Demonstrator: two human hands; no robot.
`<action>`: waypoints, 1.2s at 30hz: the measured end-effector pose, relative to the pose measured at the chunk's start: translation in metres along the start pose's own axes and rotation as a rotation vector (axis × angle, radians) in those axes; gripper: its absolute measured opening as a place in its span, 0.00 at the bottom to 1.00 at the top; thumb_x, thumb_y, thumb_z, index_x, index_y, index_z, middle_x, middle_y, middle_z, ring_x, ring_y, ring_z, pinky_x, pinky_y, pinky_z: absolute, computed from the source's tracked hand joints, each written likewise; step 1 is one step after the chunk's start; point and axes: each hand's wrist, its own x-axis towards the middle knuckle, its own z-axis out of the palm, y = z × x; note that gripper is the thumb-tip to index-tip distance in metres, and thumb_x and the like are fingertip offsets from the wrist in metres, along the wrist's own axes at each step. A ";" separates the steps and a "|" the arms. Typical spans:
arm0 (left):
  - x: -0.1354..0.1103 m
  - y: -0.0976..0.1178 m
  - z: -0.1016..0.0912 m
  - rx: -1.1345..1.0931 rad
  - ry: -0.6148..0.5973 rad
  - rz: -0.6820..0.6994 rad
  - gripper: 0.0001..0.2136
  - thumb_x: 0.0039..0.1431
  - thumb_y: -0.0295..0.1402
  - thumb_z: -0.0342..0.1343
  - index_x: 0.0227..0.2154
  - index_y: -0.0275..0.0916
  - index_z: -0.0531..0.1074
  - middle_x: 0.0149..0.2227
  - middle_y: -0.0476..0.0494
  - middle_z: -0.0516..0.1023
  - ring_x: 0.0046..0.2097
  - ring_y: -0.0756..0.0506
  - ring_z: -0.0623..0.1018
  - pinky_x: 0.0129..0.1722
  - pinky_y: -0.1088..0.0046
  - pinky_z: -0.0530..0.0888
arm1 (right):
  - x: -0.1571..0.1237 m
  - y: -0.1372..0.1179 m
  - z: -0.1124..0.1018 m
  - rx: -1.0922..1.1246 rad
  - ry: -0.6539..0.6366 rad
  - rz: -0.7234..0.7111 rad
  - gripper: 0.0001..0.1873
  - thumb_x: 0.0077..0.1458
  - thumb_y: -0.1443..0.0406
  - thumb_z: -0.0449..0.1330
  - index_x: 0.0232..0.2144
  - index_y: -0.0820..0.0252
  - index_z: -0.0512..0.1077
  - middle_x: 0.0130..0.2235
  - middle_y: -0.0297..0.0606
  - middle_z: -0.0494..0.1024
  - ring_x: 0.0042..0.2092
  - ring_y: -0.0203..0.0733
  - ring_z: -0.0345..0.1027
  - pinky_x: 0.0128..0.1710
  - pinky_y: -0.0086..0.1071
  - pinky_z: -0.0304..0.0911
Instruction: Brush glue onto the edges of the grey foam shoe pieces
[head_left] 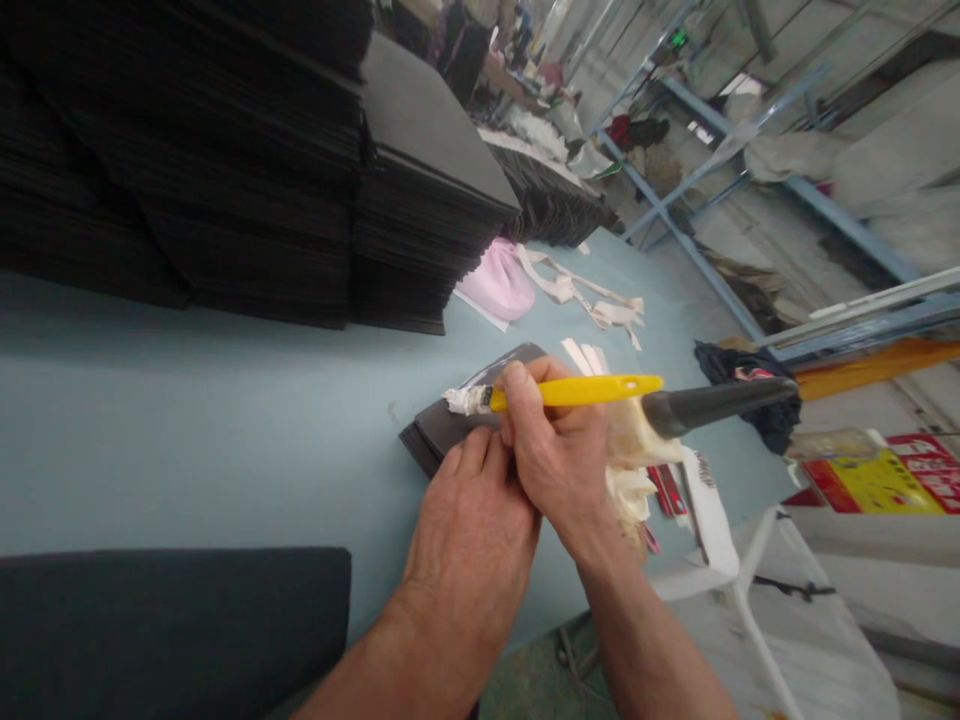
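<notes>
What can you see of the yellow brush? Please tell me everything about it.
The brush has a slim yellow handle, plastic by its look, with a small hole near its far end. Its bristles are coated in white paste. It lies nearly level, bristles pointing left over a small pile of dark sheets on the table. The right hand grips it at the middle; the left hand rests below, on the sheets.

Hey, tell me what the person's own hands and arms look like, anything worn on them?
Both are bare. The left hand and right hand wear no gloves, and no rings or watch show on the visible sides. The forearms run uncovered to the bottom edge of the picture, with no sleeve, cuff or band in view. Nails are short; no markings or tape visible.
</notes>
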 end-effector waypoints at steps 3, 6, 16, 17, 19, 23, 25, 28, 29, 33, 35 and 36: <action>-0.002 0.000 0.005 -0.041 0.054 -0.024 0.16 0.67 0.28 0.60 0.56 0.35 0.77 0.51 0.36 0.83 0.51 0.36 0.80 0.52 0.55 0.84 | -0.004 -0.004 0.001 0.010 -0.015 -0.001 0.18 0.66 0.53 0.63 0.27 0.54 0.69 0.23 0.28 0.68 0.26 0.35 0.63 0.24 0.30 0.60; -0.004 0.001 0.009 -0.038 0.098 -0.002 0.17 0.64 0.27 0.63 0.56 0.34 0.78 0.51 0.37 0.84 0.50 0.35 0.82 0.52 0.54 0.85 | -0.007 -0.006 0.002 0.015 -0.031 0.004 0.18 0.66 0.52 0.64 0.27 0.54 0.70 0.22 0.28 0.68 0.26 0.35 0.63 0.24 0.30 0.60; -0.006 0.003 0.027 -0.007 0.232 -0.005 0.26 0.65 0.22 0.53 0.66 0.35 0.70 0.59 0.38 0.83 0.56 0.39 0.83 0.59 0.60 0.82 | -0.017 -0.018 0.002 0.044 -0.154 0.003 0.19 0.67 0.54 0.63 0.26 0.54 0.69 0.20 0.25 0.64 0.23 0.33 0.59 0.24 0.29 0.59; -0.006 0.003 0.026 0.007 0.243 0.005 0.26 0.65 0.21 0.53 0.66 0.35 0.70 0.59 0.37 0.83 0.57 0.39 0.83 0.60 0.60 0.82 | -0.017 -0.018 0.001 0.055 -0.164 0.001 0.19 0.67 0.54 0.63 0.26 0.54 0.69 0.20 0.25 0.64 0.23 0.32 0.58 0.23 0.29 0.58; -0.007 0.003 0.023 0.024 0.259 0.033 0.26 0.64 0.22 0.54 0.65 0.33 0.70 0.59 0.36 0.83 0.58 0.37 0.83 0.59 0.59 0.82 | -0.017 -0.018 0.000 0.104 -0.186 0.006 0.19 0.67 0.54 0.63 0.26 0.55 0.68 0.19 0.24 0.63 0.21 0.31 0.56 0.21 0.28 0.56; -0.008 0.001 0.016 -0.009 0.227 0.049 0.19 0.66 0.27 0.57 0.59 0.35 0.76 0.56 0.38 0.84 0.57 0.37 0.83 0.60 0.58 0.82 | -0.015 -0.014 -0.001 0.207 -0.207 0.023 0.19 0.68 0.53 0.63 0.27 0.55 0.69 0.18 0.22 0.61 0.19 0.29 0.51 0.19 0.27 0.52; -0.009 0.000 0.015 -0.016 0.221 0.042 0.18 0.68 0.29 0.58 0.59 0.36 0.76 0.58 0.38 0.83 0.57 0.37 0.83 0.60 0.58 0.82 | -0.014 -0.011 -0.001 0.169 -0.189 0.012 0.17 0.67 0.55 0.64 0.28 0.55 0.70 0.19 0.22 0.62 0.20 0.30 0.54 0.21 0.27 0.55; -0.009 0.000 0.017 -0.023 0.222 0.022 0.23 0.68 0.30 0.58 0.65 0.35 0.72 0.60 0.37 0.82 0.55 0.37 0.83 0.58 0.59 0.84 | -0.012 -0.006 0.001 0.105 -0.148 -0.012 0.16 0.67 0.56 0.64 0.28 0.55 0.71 0.21 0.25 0.65 0.24 0.32 0.61 0.25 0.28 0.60; -0.009 0.000 0.018 -0.027 0.218 0.015 0.24 0.68 0.31 0.59 0.66 0.35 0.71 0.59 0.37 0.83 0.54 0.38 0.84 0.57 0.59 0.84 | -0.011 -0.005 0.002 0.096 -0.132 -0.018 0.16 0.67 0.56 0.64 0.28 0.55 0.71 0.22 0.26 0.67 0.26 0.33 0.63 0.26 0.29 0.61; -0.007 0.001 0.016 -0.003 0.197 0.035 0.24 0.63 0.31 0.65 0.62 0.35 0.75 0.53 0.39 0.85 0.52 0.37 0.84 0.55 0.58 0.85 | -0.005 0.001 0.004 0.017 -0.051 -0.053 0.15 0.68 0.56 0.63 0.29 0.55 0.71 0.25 0.30 0.71 0.30 0.36 0.69 0.28 0.30 0.64; -0.006 0.002 0.013 0.030 0.169 0.045 0.21 0.62 0.32 0.68 0.57 0.35 0.79 0.53 0.38 0.85 0.52 0.36 0.83 0.56 0.57 0.85 | -0.002 0.003 0.003 -0.027 -0.014 -0.071 0.16 0.68 0.56 0.63 0.29 0.55 0.71 0.25 0.30 0.72 0.30 0.36 0.69 0.28 0.30 0.64; -0.006 0.002 0.011 0.042 0.153 0.045 0.19 0.61 0.32 0.68 0.54 0.35 0.80 0.53 0.38 0.85 0.52 0.36 0.83 0.56 0.57 0.85 | -0.001 0.004 0.003 -0.043 -0.005 -0.077 0.16 0.68 0.56 0.62 0.29 0.55 0.71 0.25 0.30 0.72 0.30 0.36 0.69 0.28 0.30 0.64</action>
